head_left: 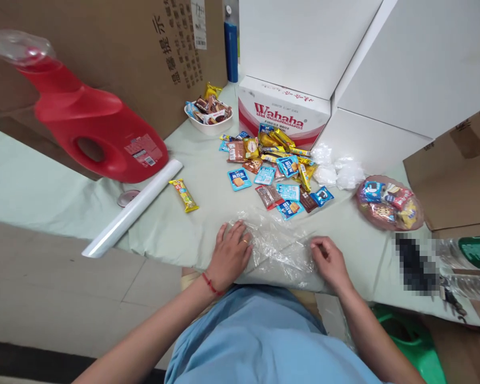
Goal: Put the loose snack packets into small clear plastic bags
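Observation:
A sheet of clear plastic wrap [278,242] lies crumpled on the pale green table cover [176,224] near the front edge. My left hand [229,255] rests flat on its left part, fingers stretched out. My right hand [328,261] pinches the wrap's right edge with curled fingers. Just beyond the wrap lies a heap of small snack packets [278,168], blue, gold and brown. One yellow packet [184,194] lies apart at the left.
A roll of plastic wrap [132,209] lies at the left beside a red detergent jug [92,125]. A white bowl of snacks [208,113] and a Wahaha box [282,112] stand behind. A wrapped plate of snacks [389,204] sits right. Cardboard boxes surround.

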`<state>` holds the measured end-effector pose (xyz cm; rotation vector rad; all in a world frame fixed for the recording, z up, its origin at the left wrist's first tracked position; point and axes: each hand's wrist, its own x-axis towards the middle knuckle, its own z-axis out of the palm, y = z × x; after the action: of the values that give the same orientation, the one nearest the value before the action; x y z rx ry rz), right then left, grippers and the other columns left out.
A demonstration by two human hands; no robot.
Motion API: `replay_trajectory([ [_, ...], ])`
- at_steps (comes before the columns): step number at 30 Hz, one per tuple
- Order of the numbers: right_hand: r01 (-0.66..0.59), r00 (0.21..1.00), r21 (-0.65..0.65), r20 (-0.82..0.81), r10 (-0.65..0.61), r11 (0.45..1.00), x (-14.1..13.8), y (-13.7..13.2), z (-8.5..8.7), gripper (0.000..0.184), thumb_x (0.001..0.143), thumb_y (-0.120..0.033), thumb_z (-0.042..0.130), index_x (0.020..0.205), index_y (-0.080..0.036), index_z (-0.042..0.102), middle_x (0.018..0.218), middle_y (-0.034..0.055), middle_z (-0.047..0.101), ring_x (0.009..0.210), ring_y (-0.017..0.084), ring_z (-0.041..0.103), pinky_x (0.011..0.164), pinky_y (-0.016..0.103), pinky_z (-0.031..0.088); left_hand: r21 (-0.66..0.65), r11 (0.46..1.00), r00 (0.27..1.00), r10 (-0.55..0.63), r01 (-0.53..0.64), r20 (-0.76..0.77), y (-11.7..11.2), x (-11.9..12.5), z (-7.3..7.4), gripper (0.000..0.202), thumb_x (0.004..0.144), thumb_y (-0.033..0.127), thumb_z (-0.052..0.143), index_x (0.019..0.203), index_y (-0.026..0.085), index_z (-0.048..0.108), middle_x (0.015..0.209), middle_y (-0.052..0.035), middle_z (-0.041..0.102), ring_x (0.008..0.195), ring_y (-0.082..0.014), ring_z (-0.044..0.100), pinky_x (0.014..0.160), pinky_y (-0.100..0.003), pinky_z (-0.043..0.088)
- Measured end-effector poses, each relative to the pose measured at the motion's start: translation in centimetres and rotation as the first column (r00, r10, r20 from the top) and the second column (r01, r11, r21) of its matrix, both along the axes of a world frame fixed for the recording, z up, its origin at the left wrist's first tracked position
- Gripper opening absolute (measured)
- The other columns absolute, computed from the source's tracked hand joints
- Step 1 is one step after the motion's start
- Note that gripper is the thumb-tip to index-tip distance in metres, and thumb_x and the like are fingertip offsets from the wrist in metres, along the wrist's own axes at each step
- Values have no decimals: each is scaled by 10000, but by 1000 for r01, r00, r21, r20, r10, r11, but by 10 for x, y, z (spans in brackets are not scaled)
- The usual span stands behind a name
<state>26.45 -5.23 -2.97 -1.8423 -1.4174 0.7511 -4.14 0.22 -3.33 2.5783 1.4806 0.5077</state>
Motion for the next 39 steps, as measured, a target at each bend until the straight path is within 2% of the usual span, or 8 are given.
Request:
replay_trajectory([
  [4,63,998,29,-14,-63,998,17,41,11,392,980,-565,483,1087,-227,649,1079,88,733,964,239,666,792,338,534,44,999,1000,-26,26,-11,-3,-9,-13,342,1031,260,451,1296,194,656,1533,-147,555,1492,-289,431,1255,-594,194],
  [10,-325,919,-231,149,364,917,-8,109,16,207,886,-329,611,1017,-210,717,858,27,747,760,199,661,687,279,477,-16,998,995,-60,59,-78,-4,-14,-10,466,1047,310,399,1497,294,520,1623,-103,444,1502,-307,416,1226,-731,8],
  [15,-189,784,-179,564,258,966,0,163,35,270,925,-221,557,1122,-209,742,1131,102,740,1002,259,682,841,328,505,-58,997,993,-63,57,-102,-4,-20,-10,518,1037,353,398,1550,315,457,1659,-93,369,1513,-325,398,1213,-752,-40],
  [18,-431,621,-239,622,478,870,-7,197,41,555,888,-246,669,1436,-223,582,1489,122,562,1241,275,612,991,332,486,-67,996,992,-70,63,-106,-4,-21,-10,526,1037,354,395,1559,306,444,1666,-89,351,1520,-317,387,1216,-745,-61],
  [21,-507,486,-385,611,625,771,-20,221,42,737,854,-283,742,1536,-229,467,1562,142,484,1260,288,608,1004,330,483,-68,995,992,-74,68,-100,-4,-21,-9,520,1037,351,407,1552,303,454,1663,-88,359,1520,-310,389,1221,-736,-68],
  [28,-502,514,-338,623,589,796,-5,219,66,471,846,-142,628,1316,-138,657,1211,154,715,1042,271,669,909,328,484,-22,997,998,-69,69,-9,-6,-23,-10,504,1035,348,438,1536,318,478,1640,-92,412,1512,-308,407,1240,-728,8],
  [35,-686,519,-240,500,693,687,11,201,82,326,861,-126,527,1081,-150,767,1048,107,729,978,234,648,928,334,485,-51,998,998,-44,46,47,-6,-22,-9,482,1025,385,469,1502,343,522,1616,-75,458,1501,-300,426,1254,-697,37],
  [39,-710,422,-347,486,765,613,6,203,83,284,880,-159,546,1038,-165,781,1029,102,721,931,228,656,878,313,493,-60,997,998,-46,48,47,-7,-22,-8,475,1031,390,461,1496,324,531,1616,-77,457,1502,-288,423,1260,-681,10],
])
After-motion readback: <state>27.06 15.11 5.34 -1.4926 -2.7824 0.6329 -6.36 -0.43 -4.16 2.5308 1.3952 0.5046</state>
